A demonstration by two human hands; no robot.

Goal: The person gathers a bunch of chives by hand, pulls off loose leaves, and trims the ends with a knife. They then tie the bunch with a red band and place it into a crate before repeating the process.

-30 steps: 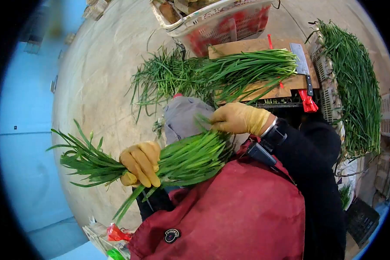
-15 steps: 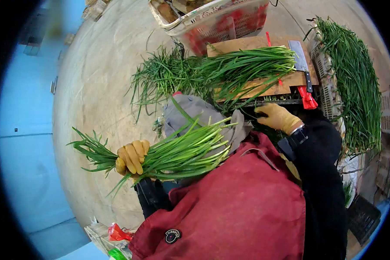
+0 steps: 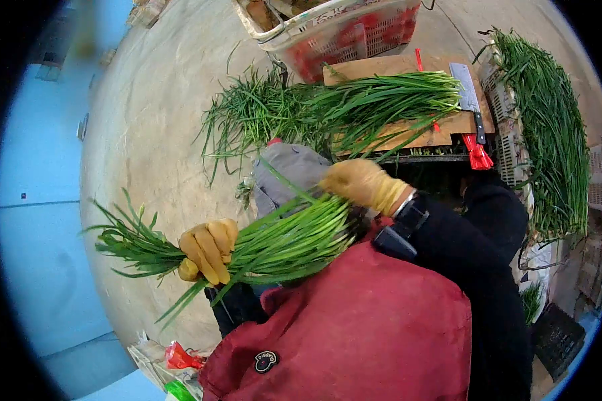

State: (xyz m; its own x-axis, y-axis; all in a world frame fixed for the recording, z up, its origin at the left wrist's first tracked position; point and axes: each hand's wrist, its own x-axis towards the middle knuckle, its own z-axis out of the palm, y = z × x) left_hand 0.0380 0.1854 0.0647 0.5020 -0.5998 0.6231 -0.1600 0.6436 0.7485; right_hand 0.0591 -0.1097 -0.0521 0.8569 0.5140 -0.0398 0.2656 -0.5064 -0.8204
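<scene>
My left hand (image 3: 209,250), in a yellow work glove, is wrapped round a bunch of garlic chives (image 3: 291,237). The leafy tips stick out to the left and the pale stem ends point right, over my lap. At the upper right of those stem ends, my right hand (image 3: 358,182) has its gloved fingers bent together on the stalks; the fingertips are partly hidden and slightly blurred. Under the bunch shows a grey cloth (image 3: 289,167) on my leg, beside the red apron (image 3: 354,314).
Ahead, more garlic chives (image 3: 388,97) lie on a wooden board (image 3: 465,123) beside a cleaver (image 3: 465,87). Red ties (image 3: 478,154) hang at the board's edge. A chive-filled crate (image 3: 505,127) stands right; a red-stained white basket (image 3: 354,37) stands behind. Loose chives (image 3: 254,110) lie on the floor.
My right hand has moved left from beside the board to the stem ends of the bunch. My left hand keeps its hold, and the bunch has shifted and tilted slightly.
</scene>
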